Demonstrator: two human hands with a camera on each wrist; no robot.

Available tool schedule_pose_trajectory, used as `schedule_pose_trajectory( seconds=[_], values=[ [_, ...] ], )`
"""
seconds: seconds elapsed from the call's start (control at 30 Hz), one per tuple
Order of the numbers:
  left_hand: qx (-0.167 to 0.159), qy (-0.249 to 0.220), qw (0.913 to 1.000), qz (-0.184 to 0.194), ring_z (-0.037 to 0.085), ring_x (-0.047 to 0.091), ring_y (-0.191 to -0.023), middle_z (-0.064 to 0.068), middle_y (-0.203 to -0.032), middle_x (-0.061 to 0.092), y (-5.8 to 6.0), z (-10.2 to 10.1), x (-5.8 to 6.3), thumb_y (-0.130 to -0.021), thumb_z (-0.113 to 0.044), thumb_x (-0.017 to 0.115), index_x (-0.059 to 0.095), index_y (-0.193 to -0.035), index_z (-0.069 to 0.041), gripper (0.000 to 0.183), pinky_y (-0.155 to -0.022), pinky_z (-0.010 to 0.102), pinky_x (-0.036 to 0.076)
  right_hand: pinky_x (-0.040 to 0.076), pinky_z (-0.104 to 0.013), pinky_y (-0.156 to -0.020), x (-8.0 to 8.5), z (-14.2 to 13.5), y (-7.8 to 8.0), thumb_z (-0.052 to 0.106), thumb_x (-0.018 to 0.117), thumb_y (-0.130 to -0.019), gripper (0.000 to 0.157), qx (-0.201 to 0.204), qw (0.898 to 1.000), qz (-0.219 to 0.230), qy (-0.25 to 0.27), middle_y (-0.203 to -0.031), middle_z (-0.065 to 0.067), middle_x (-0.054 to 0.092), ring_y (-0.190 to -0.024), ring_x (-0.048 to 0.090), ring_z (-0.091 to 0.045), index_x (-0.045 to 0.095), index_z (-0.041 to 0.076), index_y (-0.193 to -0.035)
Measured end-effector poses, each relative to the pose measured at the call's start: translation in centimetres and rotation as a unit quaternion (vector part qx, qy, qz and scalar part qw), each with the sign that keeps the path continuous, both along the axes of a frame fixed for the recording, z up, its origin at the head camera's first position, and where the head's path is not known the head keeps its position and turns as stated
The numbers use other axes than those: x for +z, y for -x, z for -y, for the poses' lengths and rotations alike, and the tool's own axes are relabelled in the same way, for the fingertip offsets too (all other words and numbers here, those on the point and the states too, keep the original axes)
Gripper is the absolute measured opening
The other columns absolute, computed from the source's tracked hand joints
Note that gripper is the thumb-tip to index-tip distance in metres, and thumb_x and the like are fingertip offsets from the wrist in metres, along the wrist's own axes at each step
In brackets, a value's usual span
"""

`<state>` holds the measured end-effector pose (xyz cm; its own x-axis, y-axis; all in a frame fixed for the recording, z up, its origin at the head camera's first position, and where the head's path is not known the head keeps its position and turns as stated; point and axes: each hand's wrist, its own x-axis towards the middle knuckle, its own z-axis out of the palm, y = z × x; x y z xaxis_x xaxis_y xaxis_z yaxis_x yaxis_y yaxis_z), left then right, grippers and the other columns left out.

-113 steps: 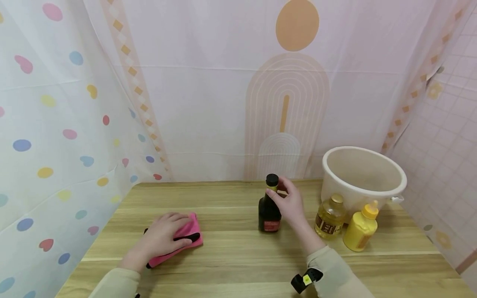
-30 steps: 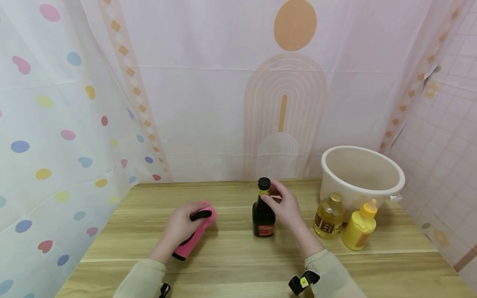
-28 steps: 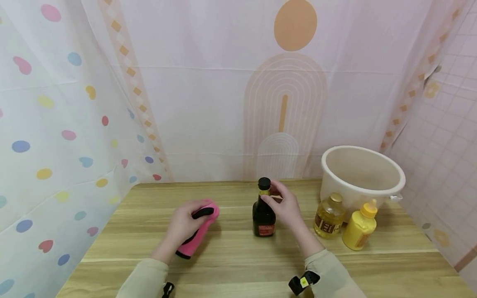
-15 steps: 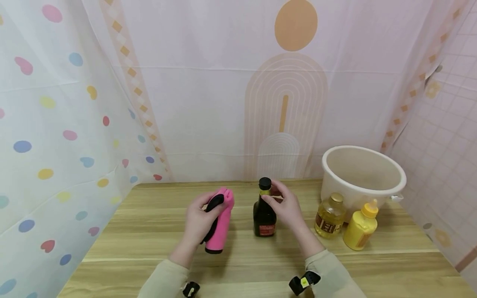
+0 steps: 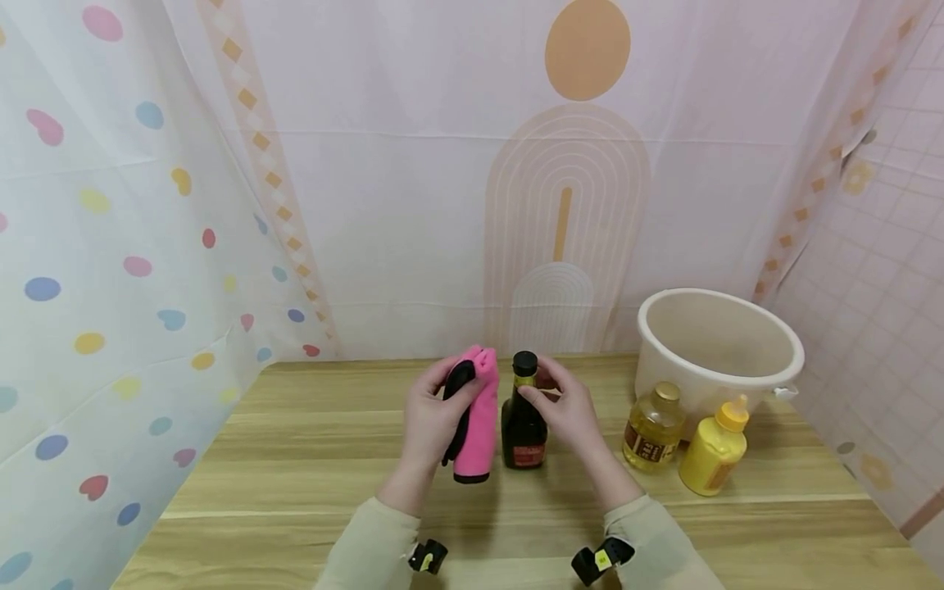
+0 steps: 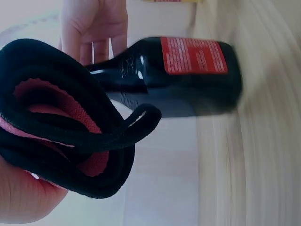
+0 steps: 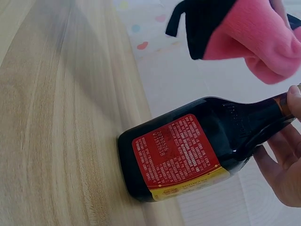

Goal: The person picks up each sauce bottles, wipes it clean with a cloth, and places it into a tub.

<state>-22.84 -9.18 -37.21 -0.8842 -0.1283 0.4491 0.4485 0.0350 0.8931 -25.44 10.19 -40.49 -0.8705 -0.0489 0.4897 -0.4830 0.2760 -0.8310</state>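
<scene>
My left hand (image 5: 435,414) grips a folded pink cloth (image 5: 479,430) with black edging, raised over the table just left of a dark glass bottle. In the left wrist view the cloth's rolled end shows a black hanging loop (image 6: 143,123). That dark bottle (image 5: 524,434) stands upright, with a black cap and a red label (image 7: 176,153). Thumb and fingers of my right hand (image 5: 564,406) pinch its neck from the right. Between cloth and bottle a narrow gap shows in the head view.
Right of the bottle stand a clear bottle of yellowish oil (image 5: 652,430) and a yellow squeeze bottle (image 5: 713,451). Behind them is a large white bucket (image 5: 649,369). A patterned curtain (image 5: 398,205) hangs along the wooden table's (image 5: 310,442) back edge.
The left hand first pressed the cloth on the table at left, then picked it up and carried it right to beside the bottle. The right hand moved the bottle slightly left and nearer, keeping hold.
</scene>
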Motion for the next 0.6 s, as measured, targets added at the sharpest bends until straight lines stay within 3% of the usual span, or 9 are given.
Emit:
schedule_pose_trajectory(
  seconds=[0.33, 0.6],
  values=[
    [-0.013, -0.020, 0.9992, 0.032, 0.018, 0.058, -0.094, 0.008, -0.099, 0.068, 0.6, -2.2, -0.8, -0.081, -0.008, 0.082, 0.074, -0.107, -0.004, 0.027, -0.078, 0.029, 0.051, 0.055, -0.046, -0.085, -0.1, 0.0, 0.1, 0.007, 0.074, -0.088, 0.039, 0.005, 1.000, 0.001, 0.003, -0.096, -0.008, 0.066, -0.093, 0.063, -0.024, 0.066, 0.010, -0.126],
    [-0.022, -0.018, 0.9979, 0.059, 0.019, 0.058, -0.094, 0.007, -0.098, 0.068, 1.1, -2.9, -1.8, -0.082, -0.009, 0.081, 0.073, -0.105, -0.004, 0.024, -0.082, 0.033, 0.050, 0.054, -0.046, -0.085, -0.2, 0.1, -0.1, 0.008, 0.073, -0.090, 0.038, 0.000, 1.000, 0.003, 0.003, -0.098, -0.008, 0.064, -0.094, 0.062, -0.023, 0.066, 0.010, -0.127]
  ],
)
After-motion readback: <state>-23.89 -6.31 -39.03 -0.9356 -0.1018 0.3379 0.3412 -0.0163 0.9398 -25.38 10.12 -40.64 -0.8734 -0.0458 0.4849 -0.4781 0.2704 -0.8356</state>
